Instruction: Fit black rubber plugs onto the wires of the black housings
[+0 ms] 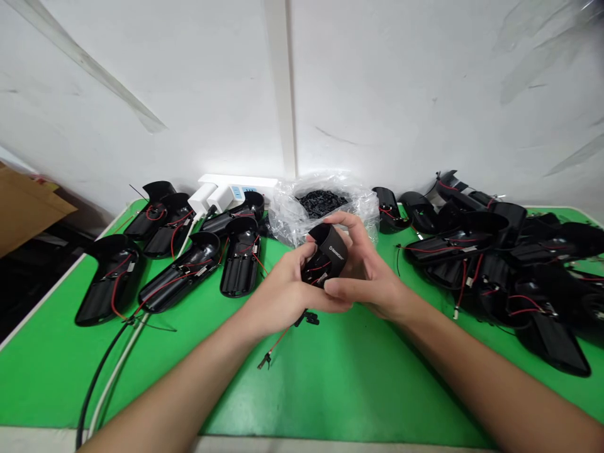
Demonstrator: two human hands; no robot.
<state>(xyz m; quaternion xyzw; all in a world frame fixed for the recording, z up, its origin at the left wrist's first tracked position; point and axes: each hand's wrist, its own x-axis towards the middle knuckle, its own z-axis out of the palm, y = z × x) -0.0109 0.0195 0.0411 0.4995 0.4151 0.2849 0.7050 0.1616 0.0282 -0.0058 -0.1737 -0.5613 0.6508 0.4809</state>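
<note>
Both my hands hold one black plastic housing (329, 253) with red wires above the middle of the green table (330, 377). My left hand (287, 289) grips it from the left and below, fingers curled. From the right, my right hand (365, 270) wraps over its top and pinches its near edge. A red wire with a small metal end (267, 357) hangs from the housing down to the table, beside a small black clip (309, 318).
Several open black housings (177, 280) with red wires lie at the left, and a larger pile (500, 264) at the right. A clear bag of small black parts (323, 202) sits behind my hands. White chargers (214, 198) and cables (111, 371) run at the left. A cardboard box (23, 207) stands at far left.
</note>
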